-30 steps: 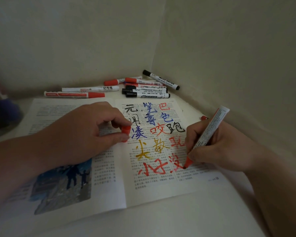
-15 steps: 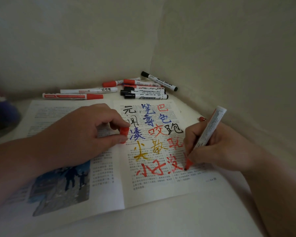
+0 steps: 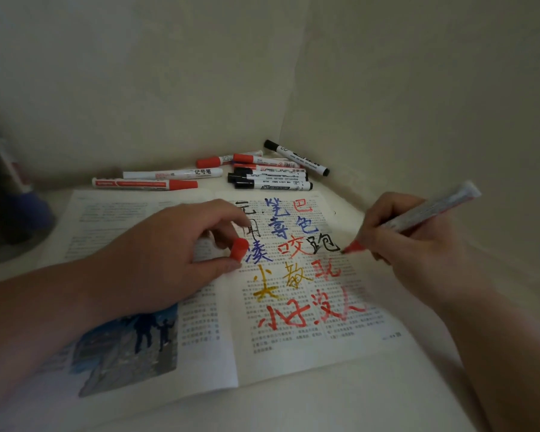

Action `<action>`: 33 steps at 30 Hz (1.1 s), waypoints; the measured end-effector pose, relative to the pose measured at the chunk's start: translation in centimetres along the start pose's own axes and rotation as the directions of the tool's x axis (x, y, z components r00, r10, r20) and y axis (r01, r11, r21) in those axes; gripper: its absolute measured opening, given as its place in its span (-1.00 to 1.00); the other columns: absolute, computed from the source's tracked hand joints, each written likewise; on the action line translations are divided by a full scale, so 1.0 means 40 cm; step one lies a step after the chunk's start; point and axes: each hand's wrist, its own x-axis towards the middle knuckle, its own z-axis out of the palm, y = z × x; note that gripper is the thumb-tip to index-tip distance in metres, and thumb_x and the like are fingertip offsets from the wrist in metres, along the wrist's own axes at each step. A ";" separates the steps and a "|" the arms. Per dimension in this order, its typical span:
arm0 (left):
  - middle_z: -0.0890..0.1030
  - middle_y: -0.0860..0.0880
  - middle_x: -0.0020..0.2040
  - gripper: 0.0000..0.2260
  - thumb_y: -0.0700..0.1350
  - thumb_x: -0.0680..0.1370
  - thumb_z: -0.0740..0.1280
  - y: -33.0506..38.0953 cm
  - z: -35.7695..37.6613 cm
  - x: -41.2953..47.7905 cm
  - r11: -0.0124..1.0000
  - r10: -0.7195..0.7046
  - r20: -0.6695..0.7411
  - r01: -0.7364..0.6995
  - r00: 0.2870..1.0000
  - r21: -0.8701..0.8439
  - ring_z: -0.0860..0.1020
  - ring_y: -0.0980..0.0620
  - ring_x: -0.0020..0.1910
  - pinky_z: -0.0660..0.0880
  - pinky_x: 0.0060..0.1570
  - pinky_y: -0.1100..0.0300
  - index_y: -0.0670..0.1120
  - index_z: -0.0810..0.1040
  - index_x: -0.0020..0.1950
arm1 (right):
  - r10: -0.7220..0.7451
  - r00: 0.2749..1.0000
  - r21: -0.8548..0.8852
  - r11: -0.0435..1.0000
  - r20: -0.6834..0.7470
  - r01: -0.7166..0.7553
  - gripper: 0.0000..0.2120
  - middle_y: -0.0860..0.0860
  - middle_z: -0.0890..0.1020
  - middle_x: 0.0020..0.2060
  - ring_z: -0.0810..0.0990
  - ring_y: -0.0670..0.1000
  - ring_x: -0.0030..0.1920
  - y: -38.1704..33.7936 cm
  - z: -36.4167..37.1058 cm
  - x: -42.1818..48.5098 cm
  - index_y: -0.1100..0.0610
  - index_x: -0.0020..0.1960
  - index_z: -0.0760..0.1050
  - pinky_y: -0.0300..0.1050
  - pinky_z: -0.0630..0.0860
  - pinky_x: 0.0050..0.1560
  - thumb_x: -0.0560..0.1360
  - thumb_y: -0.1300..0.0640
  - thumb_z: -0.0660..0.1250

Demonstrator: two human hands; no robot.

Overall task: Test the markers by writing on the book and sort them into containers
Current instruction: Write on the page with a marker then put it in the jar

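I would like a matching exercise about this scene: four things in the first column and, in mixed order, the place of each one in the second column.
Things
1. red cap
2. uncapped red marker
3. open book
4. capped markers

Places
A. lying flat on the table, covered with coloured writing
B. gripped in the right hand
C. lying loose beyond the book's far edge
D. pinched by the left hand

Pairs: 1-D, 2-B, 3-A, 4-C
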 end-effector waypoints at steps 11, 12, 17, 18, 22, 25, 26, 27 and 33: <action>0.63 0.19 -0.07 -0.55 -0.14 0.44 0.54 -0.010 -0.002 0.001 0.956 -0.078 -0.226 0.009 0.971 -0.294 0.63 0.12 -0.04 0.58 0.03 0.14 0.23 0.42 0.15 | -0.066 0.954 0.165 0.986 0.293 0.018 -0.83 0.24 0.48 -0.43 0.32 0.04 -0.49 -0.177 0.139 0.168 0.24 -0.26 0.59 -0.18 0.19 -0.47 0.35 0.13 0.47; 0.63 0.22 -0.05 -0.57 -0.13 0.44 0.55 -0.014 -0.003 0.001 0.958 -0.087 -0.240 0.015 0.967 -0.286 0.62 0.14 -0.03 0.56 0.01 0.18 0.23 0.44 0.14 | -0.075 0.970 0.238 0.971 0.231 0.018 -0.83 0.23 0.44 -0.44 0.31 0.05 -0.47 -0.169 0.152 0.174 0.26 -0.29 0.56 -0.15 0.15 -0.45 0.36 0.16 0.43; 0.60 0.30 -0.02 -0.64 -0.12 0.43 0.55 -0.020 -0.010 0.008 0.962 -0.110 -0.281 0.031 0.953 -0.271 0.60 0.21 -0.02 0.51 0.01 0.33 0.20 0.51 0.07 | -0.023 0.996 0.349 0.937 0.083 -0.007 -0.93 0.22 0.40 -0.46 0.27 0.09 -0.43 -0.083 0.172 0.154 0.18 -0.37 0.54 -0.10 0.12 -0.42 0.27 0.22 0.40; 0.59 0.32 -0.01 -0.65 -0.11 0.43 0.55 -0.017 -0.011 0.010 0.965 -0.109 -0.275 0.035 0.955 -0.260 0.59 0.23 -0.01 0.50 0.03 0.35 0.21 0.52 0.07 | -0.005 0.996 0.342 0.939 0.087 -0.026 -0.93 0.21 0.41 -0.46 0.29 0.09 -0.43 -0.073 0.166 0.152 0.17 -0.36 0.54 -0.14 0.15 -0.42 0.29 0.23 0.39; 0.57 0.36 0.02 -0.71 -0.06 0.43 0.55 -0.011 -0.015 0.010 0.975 -0.094 -0.271 0.034 0.958 -0.219 0.58 0.26 0.01 0.47 0.00 0.44 0.24 0.54 0.00 | -0.019 0.984 0.316 0.948 0.176 -0.039 -0.93 0.14 0.45 -0.49 0.34 0.07 -0.47 -0.055 0.157 0.157 0.15 -0.32 0.57 -0.16 0.23 -0.44 0.30 0.17 0.44; 0.61 0.29 -0.02 -0.76 -0.04 0.43 0.54 -0.014 -0.013 0.009 0.982 -0.051 -0.291 -0.005 0.955 -0.188 0.60 0.21 0.00 0.48 -0.01 0.41 0.22 0.58 -0.02 | -0.071 0.963 0.290 0.957 0.261 -0.008 -0.85 0.12 0.51 -0.47 0.38 0.08 -0.47 -0.050 0.164 0.153 0.15 -0.26 0.61 -0.14 0.27 -0.45 0.27 0.08 0.49; 0.62 0.26 -0.04 -0.78 -0.04 0.43 0.54 -0.015 -0.013 0.010 0.984 -0.035 -0.296 -0.020 0.955 -0.179 0.60 0.18 -0.01 0.48 -0.02 0.39 0.20 0.60 -0.01 | -0.072 0.958 0.285 0.959 0.279 -0.011 -0.84 0.13 0.54 -0.45 0.40 0.09 -0.45 -0.050 0.165 0.151 0.14 -0.24 0.62 -0.14 0.30 -0.45 0.27 0.08 0.52; 0.62 0.23 -0.05 -0.79 -0.04 0.44 0.53 -0.017 -0.011 0.010 0.984 -0.019 -0.300 -0.035 0.954 -0.176 0.60 0.15 -0.01 0.49 -0.02 0.37 0.18 0.61 0.00 | -0.073 0.953 0.276 0.961 0.293 -0.011 -0.82 0.13 0.58 -0.43 0.43 0.10 -0.44 -0.050 0.167 0.149 0.13 -0.22 0.62 -0.14 0.34 -0.44 0.28 0.09 0.56; 0.65 0.17 -0.03 -0.83 0.00 0.48 0.43 -0.029 -0.012 0.009 0.909 -0.057 -0.254 -0.055 0.965 -0.414 0.62 0.11 0.01 0.50 -0.01 0.36 0.20 0.62 0.05 | -0.112 0.940 0.355 0.935 0.322 -0.011 -0.79 0.19 0.65 -0.34 0.57 0.13 -0.36 -0.052 0.185 0.141 0.04 -0.20 0.63 -0.13 0.41 -0.44 0.28 0.06 0.64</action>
